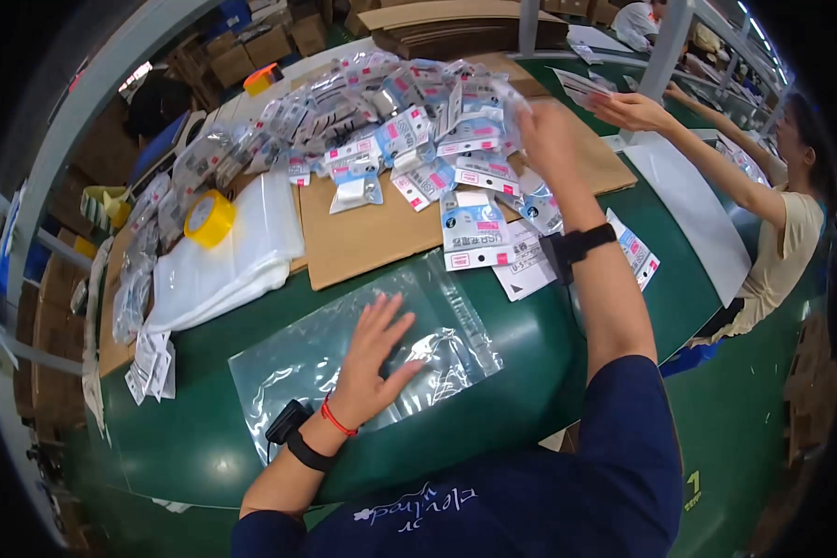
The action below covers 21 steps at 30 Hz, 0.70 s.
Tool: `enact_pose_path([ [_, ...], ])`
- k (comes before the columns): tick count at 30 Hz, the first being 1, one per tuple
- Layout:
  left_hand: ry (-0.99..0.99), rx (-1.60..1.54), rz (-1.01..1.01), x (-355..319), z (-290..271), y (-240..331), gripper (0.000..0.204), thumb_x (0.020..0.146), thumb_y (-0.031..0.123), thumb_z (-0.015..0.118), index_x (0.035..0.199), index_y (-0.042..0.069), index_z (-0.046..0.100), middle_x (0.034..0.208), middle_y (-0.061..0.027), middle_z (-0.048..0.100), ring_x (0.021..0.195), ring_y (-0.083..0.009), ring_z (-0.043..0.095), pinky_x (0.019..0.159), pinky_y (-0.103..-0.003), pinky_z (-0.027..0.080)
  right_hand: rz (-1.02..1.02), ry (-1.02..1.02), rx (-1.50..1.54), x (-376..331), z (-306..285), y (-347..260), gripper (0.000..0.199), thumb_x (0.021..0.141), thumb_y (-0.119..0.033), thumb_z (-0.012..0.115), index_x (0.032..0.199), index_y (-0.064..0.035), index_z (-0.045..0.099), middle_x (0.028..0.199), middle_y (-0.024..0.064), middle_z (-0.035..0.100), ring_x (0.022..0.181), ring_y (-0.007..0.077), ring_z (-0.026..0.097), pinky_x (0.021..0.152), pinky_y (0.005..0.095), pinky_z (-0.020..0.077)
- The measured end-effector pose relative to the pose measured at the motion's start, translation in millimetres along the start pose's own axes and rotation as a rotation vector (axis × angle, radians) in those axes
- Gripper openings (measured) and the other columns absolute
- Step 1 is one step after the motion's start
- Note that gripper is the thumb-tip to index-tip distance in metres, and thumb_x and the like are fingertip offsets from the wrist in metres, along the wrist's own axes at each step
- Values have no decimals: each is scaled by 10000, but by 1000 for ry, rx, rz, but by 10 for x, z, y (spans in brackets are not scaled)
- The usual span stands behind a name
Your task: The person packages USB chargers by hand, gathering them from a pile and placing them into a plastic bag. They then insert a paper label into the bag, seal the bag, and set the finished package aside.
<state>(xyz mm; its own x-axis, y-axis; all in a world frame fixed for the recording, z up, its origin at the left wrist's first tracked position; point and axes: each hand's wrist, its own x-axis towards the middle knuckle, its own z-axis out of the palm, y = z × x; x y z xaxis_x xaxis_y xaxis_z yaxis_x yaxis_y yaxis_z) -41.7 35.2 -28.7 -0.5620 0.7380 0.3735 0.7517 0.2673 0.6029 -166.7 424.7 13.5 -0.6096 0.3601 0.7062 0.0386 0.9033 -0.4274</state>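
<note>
My left hand (372,363) lies open, fingers spread, on a large clear plastic bag (288,358) that is flat on the green table. At the right end of a heap of small clear packets (405,130) is my right hand (547,139), its fingers closed. A shiny, blurred small clear packet (509,102) shows at those fingertips. My fingers partly hide it. Closer to me than the heap, one packet with a white and pink label (474,228) lies above the flat bag.
A yellow tape roll (209,219) sits on a stack of clear bags (242,265) at left. Cardboard sheets (363,242) lie under the heap. White printed cards (152,365) rest near the left edge. A co-worker's hand (632,112) holds a card at right, by a metal post (665,56).
</note>
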Motion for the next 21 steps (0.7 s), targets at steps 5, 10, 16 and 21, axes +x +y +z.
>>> enact_pose_path([
  [5,355,-75,-60,261,-65,316,675,818,241,706,1379,27,398,1445,-196,372,1355,-358,330,1102,-474,272,-27,-394,420,-519,-687,-1413,351,910,-307,565,803,18,640,720,162,619,632,220,597,585,364,449],
  [10,525,-618,-272,271,0,106,523,891,178,601,1341,3,400,1302,-161,509,1214,-307,498,1022,-432,399,-353,-826,686,-1010,-797,-1794,333,886,-188,568,1195,-63,574,1035,134,640,919,252,618,831,350,471],
  [16,593,-1419,-641,-32,-264,26,370,968,201,481,1278,0,463,1187,-109,586,1092,-224,585,926,-377,474,-1159,-382,-275,-846,-354,-950,562,810,-119,597,1353,-158,455,1228,62,581,1108,266,551,1047,449,344],
  [21,746,-1435,-645,-116,-322,41,385,977,257,490,1264,0,484,1178,-108,593,1070,-204,597,892,-363,490,-1102,-584,-341,-720,-411,-913,498,756,-141,674,1240,-159,559,1163,40,623,1075,243,560,1042,443,340],
])
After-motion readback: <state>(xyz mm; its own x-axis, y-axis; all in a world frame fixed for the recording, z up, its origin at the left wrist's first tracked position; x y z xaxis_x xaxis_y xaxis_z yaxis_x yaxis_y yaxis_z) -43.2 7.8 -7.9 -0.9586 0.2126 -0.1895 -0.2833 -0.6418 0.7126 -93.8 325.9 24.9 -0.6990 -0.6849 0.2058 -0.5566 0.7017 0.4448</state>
